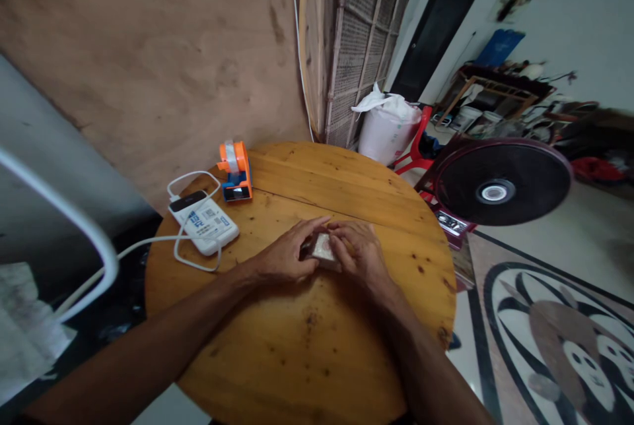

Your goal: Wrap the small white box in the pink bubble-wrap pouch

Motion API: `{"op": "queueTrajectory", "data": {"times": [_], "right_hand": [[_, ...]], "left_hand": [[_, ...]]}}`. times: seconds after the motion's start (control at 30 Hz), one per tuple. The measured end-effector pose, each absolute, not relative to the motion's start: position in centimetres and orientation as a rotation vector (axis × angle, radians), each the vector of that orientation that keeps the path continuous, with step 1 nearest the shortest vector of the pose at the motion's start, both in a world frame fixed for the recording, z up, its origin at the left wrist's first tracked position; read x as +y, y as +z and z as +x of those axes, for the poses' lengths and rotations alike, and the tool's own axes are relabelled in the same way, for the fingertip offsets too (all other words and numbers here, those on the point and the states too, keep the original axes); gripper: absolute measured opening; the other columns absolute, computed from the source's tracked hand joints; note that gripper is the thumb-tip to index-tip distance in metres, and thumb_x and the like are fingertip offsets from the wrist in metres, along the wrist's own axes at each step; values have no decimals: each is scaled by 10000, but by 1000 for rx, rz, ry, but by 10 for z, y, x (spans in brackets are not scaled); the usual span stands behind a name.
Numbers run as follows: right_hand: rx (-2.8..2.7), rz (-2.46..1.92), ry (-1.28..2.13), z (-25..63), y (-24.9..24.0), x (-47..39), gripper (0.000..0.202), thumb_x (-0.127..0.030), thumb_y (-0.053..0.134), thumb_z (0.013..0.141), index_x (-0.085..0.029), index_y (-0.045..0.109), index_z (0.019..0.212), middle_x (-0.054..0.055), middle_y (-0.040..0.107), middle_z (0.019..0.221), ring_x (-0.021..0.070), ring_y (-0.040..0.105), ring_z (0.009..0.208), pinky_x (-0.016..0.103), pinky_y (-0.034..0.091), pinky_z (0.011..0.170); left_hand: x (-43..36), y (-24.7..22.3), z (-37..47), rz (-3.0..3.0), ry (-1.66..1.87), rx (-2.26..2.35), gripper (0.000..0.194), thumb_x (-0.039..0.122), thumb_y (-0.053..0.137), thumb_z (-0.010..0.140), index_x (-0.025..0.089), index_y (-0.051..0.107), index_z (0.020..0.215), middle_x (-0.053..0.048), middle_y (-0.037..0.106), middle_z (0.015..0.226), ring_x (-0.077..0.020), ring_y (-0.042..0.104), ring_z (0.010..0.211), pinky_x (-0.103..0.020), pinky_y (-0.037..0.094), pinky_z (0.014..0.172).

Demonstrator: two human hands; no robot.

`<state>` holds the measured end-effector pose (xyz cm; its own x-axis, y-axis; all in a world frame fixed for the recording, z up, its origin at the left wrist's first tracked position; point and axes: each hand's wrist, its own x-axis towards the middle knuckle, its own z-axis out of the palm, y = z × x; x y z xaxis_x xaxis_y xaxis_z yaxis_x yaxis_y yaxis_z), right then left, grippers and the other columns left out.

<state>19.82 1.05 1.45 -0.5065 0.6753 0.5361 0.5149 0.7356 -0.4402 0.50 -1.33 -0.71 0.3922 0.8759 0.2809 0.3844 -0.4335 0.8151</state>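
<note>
While two bare forearms [148, 339] stretch in from the near side, with a panda mosaic [589, 372] on the floor [525, 253] at near right, we come to the middle of the round wooden table [307, 359], and there's the small box [325, 248], pale on top, right between the hands. The left hand [284, 253] curls about its left side, thumb by the near corner, fingers arched toward the far one; the right hand [364, 253] takes the right side, fingers bent over the top, so both sets of fingers are grasping the box. Whether its underside touches the wood, I cannot tell. Over to the left, a white power bank [215, 224] lies with a white cable [158, 238] looped across it, and just beyond, toward the far left edge, stands an orange and blue tape dispenser [240, 174]. Out to the right, past the table, a round dark fan [460, 181]; farther, a white bin [386, 131] beside a red chair [421, 131], a woven panel [364, 35] to its left, and way back, a dark door [440, 29].
</note>
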Motion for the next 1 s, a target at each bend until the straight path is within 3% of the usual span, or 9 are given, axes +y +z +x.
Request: {"op": "queueTrajectory", "data": {"times": [0.17, 0.33, 0.53, 0.7, 1.0], "right_hand": [[-2105, -978, 375, 198, 12, 12, 121, -246, 488, 911, -230, 596, 858, 66, 687, 1045, 225, 606, 987, 394, 413, 876], [-1899, -992, 682, 197, 11, 12, 167, -307, 470, 926, -222, 588, 845, 60, 659, 1028, 190, 604, 925, 336, 454, 830], [-1667, -943, 1008, 198, 13, 16, 199, -392, 525, 886, -213, 587, 824, 25, 632, 834, 164, 577, 754, 271, 476, 673], [-1582, -954, 1066, 202, 18, 20, 229, -414, 558, 867, -196, 622, 835, 11, 601, 739, 148, 554, 681, 268, 477, 664], [-1326, -919, 1170, 211, 11, 29, 259, -452, 592, 832, -203, 551, 772, 51, 641, 903, 166, 603, 765, 306, 506, 723]], "left_hand": [[-14, -5, 6, 1980, 976, 1015, 814, 69, 574, 674, 239, 313, 1426, -95, 452, 1407, -257, 442, 1278, -451, 352, 1090], [-15, -6, 6, 1950, 958, 1045, 835, 88, 577, 674, 235, 286, 1442, -109, 445, 1406, -267, 461, 1257, -456, 376, 1066], [-17, 0, 7, 2018, 946, 1060, 815, 82, 559, 660, 232, 315, 1424, -103, 418, 1416, -276, 427, 1280, -479, 338, 1092], [-19, 2, 9, 2046, 942, 1050, 853, 87, 558, 638, 220, 273, 1432, -100, 378, 1435, -280, 406, 1290, -460, 337, 1098], [-19, -2, 8, 2263, 897, 1019, 811, 87, 559, 676, 225, 280, 1425, -110, 303, 1488, -270, 295, 1379, -453, 260, 1152]]}}
